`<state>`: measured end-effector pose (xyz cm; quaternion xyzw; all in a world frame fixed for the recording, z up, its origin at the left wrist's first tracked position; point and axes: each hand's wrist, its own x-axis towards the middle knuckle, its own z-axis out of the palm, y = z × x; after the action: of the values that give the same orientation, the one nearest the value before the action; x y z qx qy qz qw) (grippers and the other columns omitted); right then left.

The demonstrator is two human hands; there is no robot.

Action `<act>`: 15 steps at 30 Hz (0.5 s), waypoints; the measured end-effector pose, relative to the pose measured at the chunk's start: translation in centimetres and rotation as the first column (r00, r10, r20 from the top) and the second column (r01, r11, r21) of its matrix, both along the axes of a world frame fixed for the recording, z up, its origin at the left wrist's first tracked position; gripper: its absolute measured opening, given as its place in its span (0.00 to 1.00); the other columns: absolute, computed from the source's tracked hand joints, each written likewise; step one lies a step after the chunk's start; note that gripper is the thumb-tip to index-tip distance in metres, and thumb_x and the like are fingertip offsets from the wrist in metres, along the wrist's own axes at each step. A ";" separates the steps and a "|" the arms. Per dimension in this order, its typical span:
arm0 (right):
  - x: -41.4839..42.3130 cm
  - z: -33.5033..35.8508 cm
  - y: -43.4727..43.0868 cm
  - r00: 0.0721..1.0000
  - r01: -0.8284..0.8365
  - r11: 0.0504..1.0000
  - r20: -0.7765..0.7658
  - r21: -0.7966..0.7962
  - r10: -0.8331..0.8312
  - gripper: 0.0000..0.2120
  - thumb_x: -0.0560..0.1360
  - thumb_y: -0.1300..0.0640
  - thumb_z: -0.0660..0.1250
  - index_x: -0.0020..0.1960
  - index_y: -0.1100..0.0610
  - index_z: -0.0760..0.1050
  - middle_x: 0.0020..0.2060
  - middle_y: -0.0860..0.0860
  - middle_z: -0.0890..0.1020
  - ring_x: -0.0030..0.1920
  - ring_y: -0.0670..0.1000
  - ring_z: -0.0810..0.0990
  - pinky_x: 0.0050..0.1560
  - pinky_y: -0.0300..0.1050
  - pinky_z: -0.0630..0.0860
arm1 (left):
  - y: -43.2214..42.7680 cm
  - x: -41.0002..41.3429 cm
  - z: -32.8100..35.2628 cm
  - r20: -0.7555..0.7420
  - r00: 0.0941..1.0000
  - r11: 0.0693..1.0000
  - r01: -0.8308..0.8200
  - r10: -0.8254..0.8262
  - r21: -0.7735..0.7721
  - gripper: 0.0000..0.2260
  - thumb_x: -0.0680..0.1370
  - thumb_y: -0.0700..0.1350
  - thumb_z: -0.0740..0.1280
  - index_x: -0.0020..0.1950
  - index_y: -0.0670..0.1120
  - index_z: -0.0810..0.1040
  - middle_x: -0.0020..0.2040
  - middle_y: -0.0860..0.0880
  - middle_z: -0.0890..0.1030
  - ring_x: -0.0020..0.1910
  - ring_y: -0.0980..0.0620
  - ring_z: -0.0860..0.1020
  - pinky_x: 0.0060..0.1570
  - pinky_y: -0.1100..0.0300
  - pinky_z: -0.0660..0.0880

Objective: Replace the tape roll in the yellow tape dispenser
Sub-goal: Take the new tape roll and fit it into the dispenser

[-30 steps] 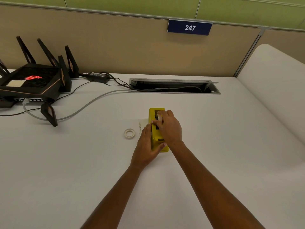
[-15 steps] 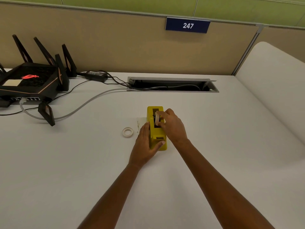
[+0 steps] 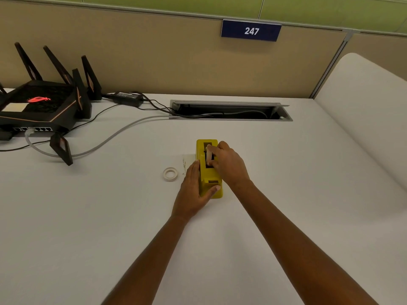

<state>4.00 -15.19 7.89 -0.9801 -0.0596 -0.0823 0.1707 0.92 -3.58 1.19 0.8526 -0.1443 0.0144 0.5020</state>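
The yellow tape dispenser [image 3: 208,177] stands on the white desk [image 3: 110,216], its long axis pointing away from me. My left hand [image 3: 195,188] wraps its left side, thumb across the near top. My right hand [image 3: 229,164] pinches a whitish tape roll [image 3: 208,155] standing on edge in the dispenser's dark slot. A second, thin white tape ring [image 3: 170,174] lies flat on the desk just left of my left hand. A small scrap of clear tape or paper [image 3: 187,160] lies beside the dispenser.
A black router with tall antennas [image 3: 41,106] sits at the far left, with its power brick [image 3: 127,98] and a grey cable [image 3: 110,137] running across the desk to an open cable hatch [image 3: 229,111]. A beige partition rises behind. A white rounded panel [image 3: 370,119] borders the right.
Both hands have stayed on the dispenser. My right hand's fingers have shifted a little on the tape roll in the slot; otherwise only the camera has moved slightly.
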 end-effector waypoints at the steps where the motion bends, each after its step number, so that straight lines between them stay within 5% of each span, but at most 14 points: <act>1: 0.0 0.1 0.0 1.000 -0.002 1.000 -0.001 -0.001 0.002 0.16 0.75 0.57 0.62 0.62 0.58 0.69 0.56 0.61 0.75 0.52 0.61 0.77 0.50 0.52 0.76 | 0.0 0.0 0.0 0.002 1.000 1.000 0.000 0.000 -0.002 0.35 0.71 0.53 0.68 0.72 0.45 0.54 0.72 0.44 0.64 0.70 0.46 0.66 0.65 0.43 0.70; 7: 0.0 0.6 0.0 1.000 -0.003 0.999 -0.009 0.045 0.004 0.15 0.74 0.59 0.65 0.60 0.59 0.72 0.54 0.61 0.76 0.50 0.60 0.78 0.48 0.49 0.75 | 0.0 0.1 -0.3 0.001 1.000 1.000 0.003 -0.003 -0.018 0.35 0.72 0.57 0.65 0.72 0.46 0.54 0.72 0.45 0.64 0.70 0.47 0.65 0.67 0.44 0.69; 12: 0.2 0.8 -0.2 1.000 -0.018 0.998 -0.021 0.055 0.019 0.13 0.73 0.61 0.64 0.57 0.60 0.74 0.52 0.61 0.76 0.48 0.60 0.77 0.44 0.45 0.71 | 0.1 0.4 -0.1 0.004 0.999 0.991 -0.046 0.047 -0.126 0.38 0.69 0.69 0.52 0.73 0.49 0.54 0.74 0.47 0.60 0.73 0.50 0.58 0.71 0.52 0.60; 15: 0.3 0.9 -0.3 0.999 -0.034 0.999 -0.023 0.037 0.034 0.13 0.73 0.62 0.63 0.58 0.59 0.74 0.51 0.61 0.77 0.47 0.60 0.77 0.42 0.44 0.69 | 0.1 1.7 0.6 0.010 0.997 0.993 -0.074 0.076 -0.093 0.30 0.73 0.62 0.56 0.71 0.52 0.59 0.75 0.46 0.59 0.73 0.50 0.58 0.68 0.54 0.59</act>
<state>4.34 -15.53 8.78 -0.9766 -0.0727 -0.0686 0.1905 2.59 -3.45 1.79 0.8332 -0.1148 0.0459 0.5390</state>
